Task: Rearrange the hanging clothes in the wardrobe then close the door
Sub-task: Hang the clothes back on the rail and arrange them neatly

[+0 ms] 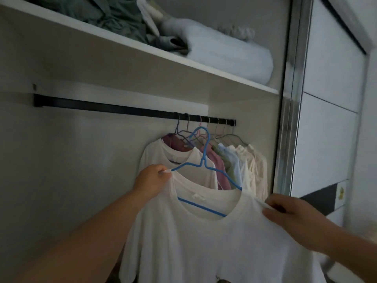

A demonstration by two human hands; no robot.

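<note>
Fingers of left hand (152, 179) and right hand (289, 213) pinching white T-shirt (204, 242) shoulders, blue hanger (204, 162) off black rail (122, 108)

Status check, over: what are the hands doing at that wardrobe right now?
Left hand and right hand each pinch a shoulder of the white T-shirt. Its blue hanger is off the rail. Hung clothes crowd right; door open.

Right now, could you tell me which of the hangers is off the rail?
The blue hanger carrying the front white T-shirt; both hands hold that shirt's shoulders, its hook below the black rail, while the others hang hooked on.
</note>
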